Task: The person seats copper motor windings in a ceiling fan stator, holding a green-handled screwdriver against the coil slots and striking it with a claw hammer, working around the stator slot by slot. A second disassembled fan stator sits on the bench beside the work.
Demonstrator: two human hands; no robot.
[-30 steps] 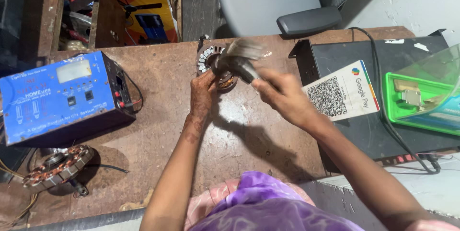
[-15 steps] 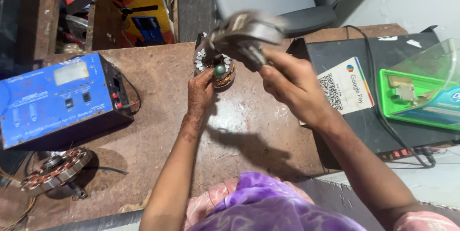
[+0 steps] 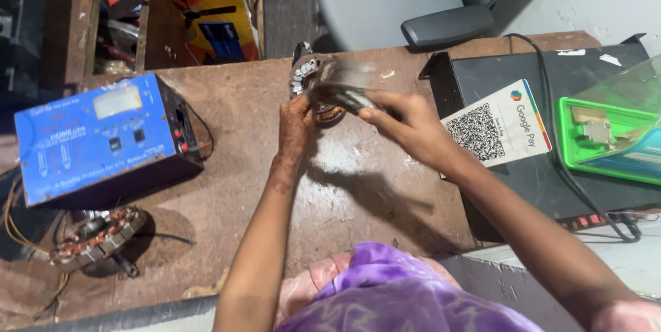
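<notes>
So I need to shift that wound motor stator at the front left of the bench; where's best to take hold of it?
Take the wound stator by its outer ring, coming down from above with fingers across opposite edges. It lies flat on the wooden bench, so the rim is open all round. Avoid the copper windings, and the thin wires trailing off its left side. The blue metal box crowds the far edge, so approach from the near side.

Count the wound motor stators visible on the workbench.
2. One stator sits at the far edge, steadied by the left hand; the other stator lies near the left, below the blue box. Others may be hidden.
</notes>
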